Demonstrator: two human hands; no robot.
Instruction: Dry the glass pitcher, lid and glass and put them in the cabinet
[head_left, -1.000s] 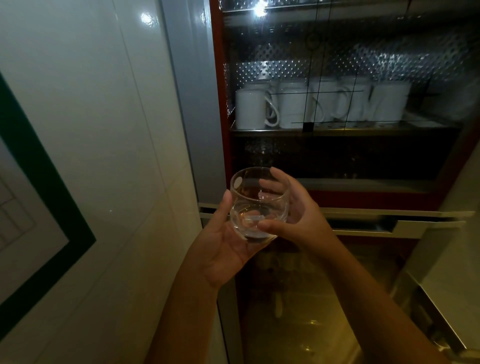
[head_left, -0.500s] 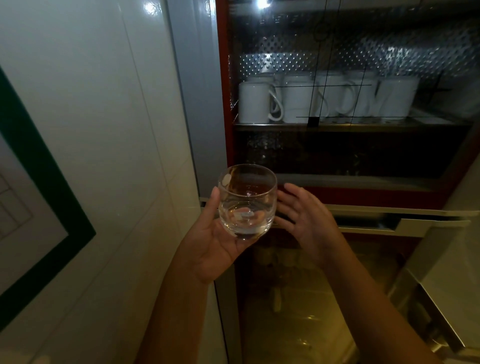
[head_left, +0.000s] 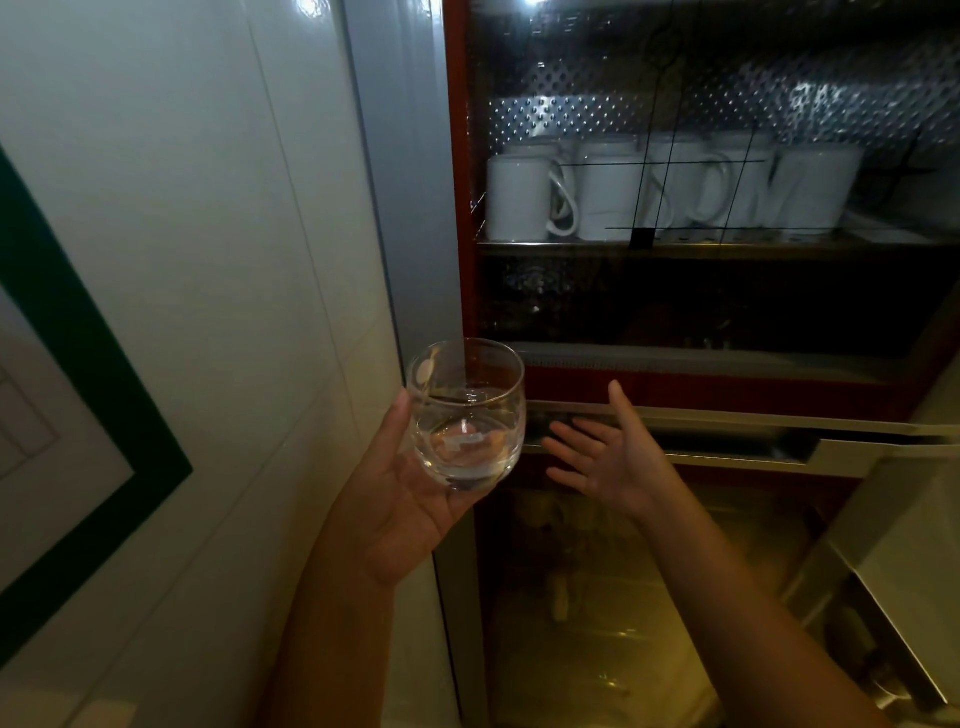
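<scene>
A clear, stemless glass (head_left: 466, 415) is held upright in the left hand (head_left: 400, 504), in front of the lower left corner of the upper cabinet (head_left: 459, 208) compartment. The glass is cupped from below and behind: the thumb is laid up along its left side, and the other fingers are curled round its far side, where they are seen only as distorted shapes through the thick base. Whether any water is left in the glass cannot be told. The right hand (head_left: 610, 460) is held just right of the glass without touching it, palm turned towards it, its fingers (head_left: 571, 434) straight and spread, nothing gripped. Behind this hand a pale horizontal handle rail (head_left: 753, 415) is seen across the cabinet front. On the upper shelf (head_left: 727, 245) a row of white mugs (head_left: 522, 197) is lined up; those to the right are blurred by reflections and thin dark lines on the glass door. The compartment below that shelf is too dark for its contents to be made out. The lower compartment (head_left: 597, 623) is dim and yellowish, with only vague shapes seen. To the left a grey upright post (head_left: 410, 182) and a white tiled wall (head_left: 208, 260) with a green border (head_left: 104, 389) are visible. Both forearms are cut off by the bottom edge.
</scene>
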